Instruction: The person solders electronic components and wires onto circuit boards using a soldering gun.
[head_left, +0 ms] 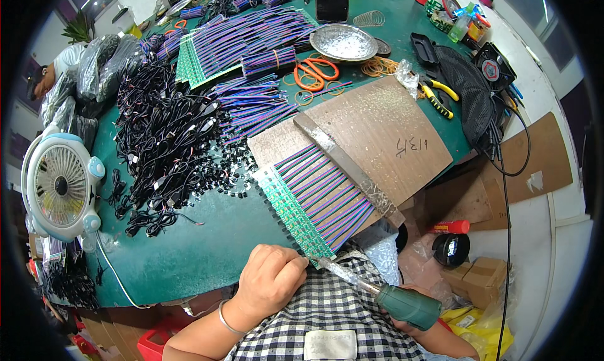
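A panel of small green circuit boards lies near me on a wooden board. Purple, blue and black wires run from it to beneath a flat bar across the wood. My left hand is closed by the panel's nearest corner, its fingertips pinched on something I cannot make out. My right hand grips a soldering iron, mostly hidden behind the green handle. The iron's metal tip reaches the panel's near corner, close to my left fingers.
Black cables heap at left beside a white fan. Farther back are wired panels, orange scissors and a metal dish. Yellow-handled pliers and a black mesh bag lie right. A person is at far left.
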Action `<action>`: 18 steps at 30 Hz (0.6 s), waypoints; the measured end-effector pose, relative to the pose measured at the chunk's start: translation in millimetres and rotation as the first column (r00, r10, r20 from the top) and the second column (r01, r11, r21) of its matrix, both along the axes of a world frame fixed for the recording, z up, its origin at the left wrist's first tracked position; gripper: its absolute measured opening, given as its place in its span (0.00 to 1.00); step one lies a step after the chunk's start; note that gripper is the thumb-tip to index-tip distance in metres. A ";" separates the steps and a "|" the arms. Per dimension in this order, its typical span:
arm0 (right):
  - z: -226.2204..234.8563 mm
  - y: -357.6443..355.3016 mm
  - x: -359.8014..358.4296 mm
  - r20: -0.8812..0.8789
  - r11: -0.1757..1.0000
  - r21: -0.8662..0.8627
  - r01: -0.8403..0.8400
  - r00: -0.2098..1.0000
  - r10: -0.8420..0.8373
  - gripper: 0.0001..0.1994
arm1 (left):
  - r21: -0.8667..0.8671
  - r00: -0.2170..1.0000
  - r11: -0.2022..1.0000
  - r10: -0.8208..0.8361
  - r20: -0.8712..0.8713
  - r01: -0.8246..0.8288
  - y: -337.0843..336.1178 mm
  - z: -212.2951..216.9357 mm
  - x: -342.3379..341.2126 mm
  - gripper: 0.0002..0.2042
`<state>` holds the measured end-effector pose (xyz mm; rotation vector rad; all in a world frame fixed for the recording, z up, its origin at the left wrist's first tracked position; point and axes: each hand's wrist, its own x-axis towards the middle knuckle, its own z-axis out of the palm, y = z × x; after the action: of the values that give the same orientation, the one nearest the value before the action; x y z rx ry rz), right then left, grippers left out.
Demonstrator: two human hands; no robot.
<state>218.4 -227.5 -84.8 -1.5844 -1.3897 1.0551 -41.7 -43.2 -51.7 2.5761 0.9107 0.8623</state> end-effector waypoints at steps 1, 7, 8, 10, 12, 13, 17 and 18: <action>-0.2 0.4 -0.4 0.016 0.999 -0.035 -0.002 1.000 0.002 0.28 | -0.002 1.000 1.000 0.000 0.005 0.000 0.9 -0.5 -1.3 0.12; -5.9 1.5 7.0 0.530 0.965 0.151 -0.213 0.842 0.103 0.28 | -0.004 1.000 1.000 0.007 0.022 -0.007 -0.2 2.3 -3.3 0.14; -7.3 -0.9 9.1 0.525 0.959 0.159 -0.234 0.843 0.118 0.28 | -0.017 1.000 1.000 0.010 -0.008 -0.010 -1.8 4.8 -5.1 0.10; -8.3 0.9 7.8 -0.116 0.998 -0.060 -0.021 0.993 0.014 0.26 | -0.026 1.000 1.000 0.009 -0.018 -0.010 -3.4 6.3 -5.4 0.09; -18.1 3.4 8.9 -0.145 0.997 -0.033 -0.071 0.987 0.065 0.25 | -0.043 0.999 0.998 -0.047 -0.012 0.046 -1.6 4.7 -4.3 0.08; -24.5 0.3 12.6 -0.155 0.995 -0.023 -0.095 0.984 0.090 0.24 | -0.055 0.999 0.997 -0.050 -0.006 0.050 -1.1 5.6 -5.2 0.10; -45.5 -29.3 42.4 -0.175 0.990 -0.013 -0.137 0.976 0.133 0.19 | 0.017 0.996 0.996 0.085 -0.040 -0.084 3.7 12.3 -21.7 0.11; -49.4 -34.3 48.0 -0.177 0.990 -0.015 -0.142 0.975 0.137 0.18 | 0.069 0.984 0.985 0.162 -0.075 -0.157 9.6 15.5 -31.8 0.11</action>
<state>266.4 -261.7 -134.2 -1.3916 -1.3860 1.2709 -73.5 -33.6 -36.2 2.6366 1.1442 0.8459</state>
